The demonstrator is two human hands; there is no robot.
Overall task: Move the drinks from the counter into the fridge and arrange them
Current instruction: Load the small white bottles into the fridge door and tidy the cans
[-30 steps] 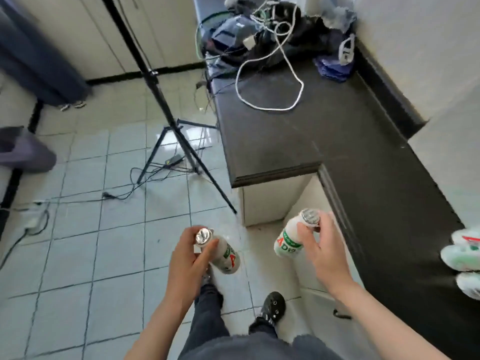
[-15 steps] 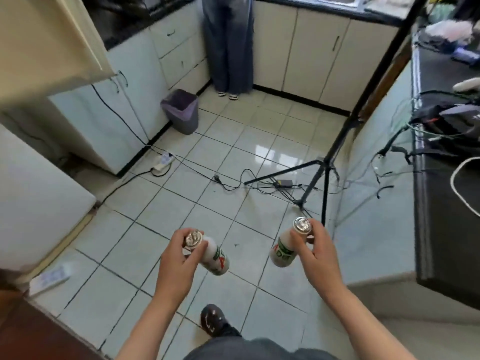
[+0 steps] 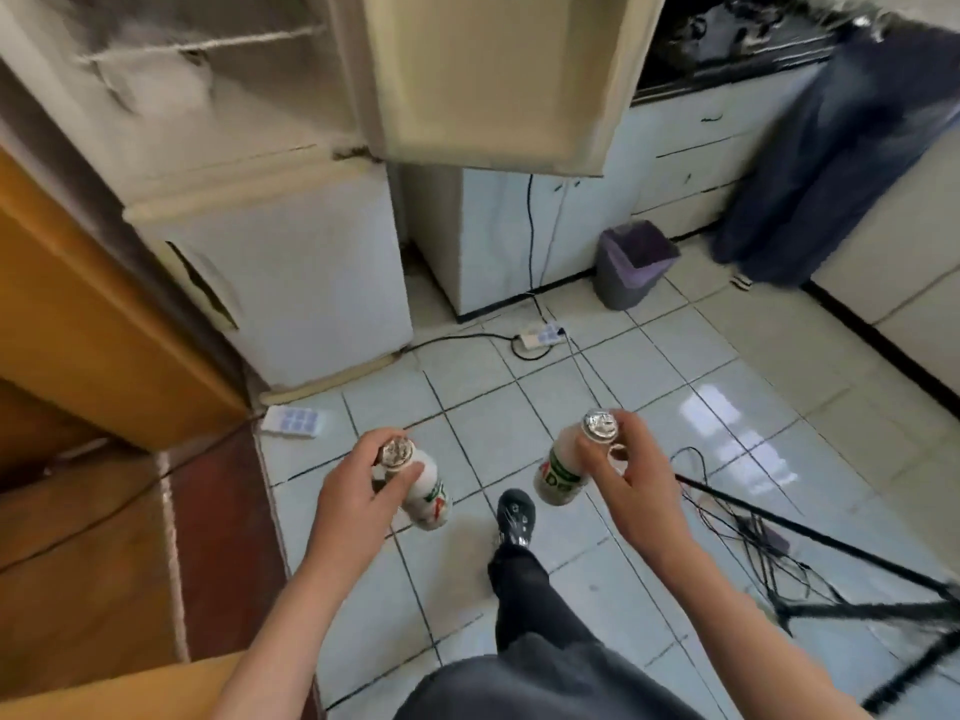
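Nearest the camera, the left hand (image 3: 358, 485) is wrapped around the neck of a small white drink bottle (image 3: 423, 488), foil cap up and body tilted toward the right. The right hand (image 3: 636, 485) pinches the cap end of a second drink bottle (image 3: 563, 467) between thumb and fingers. Both bottles are carried in the air above the tiled floor (image 3: 701, 366), well apart from each other.

Change since one second ago: the dark counter has left the view and the fridge (image 3: 291, 262) has come into it, ahead and to the left. One shoe (image 3: 515, 514) is stepping forward.

The upper fridge door (image 3: 493, 75) stands open; the compartment behind it is blurred, so its shelves cannot be read. Judgement: pick-up is complete, carry is nearly done, placement has not yet begun.
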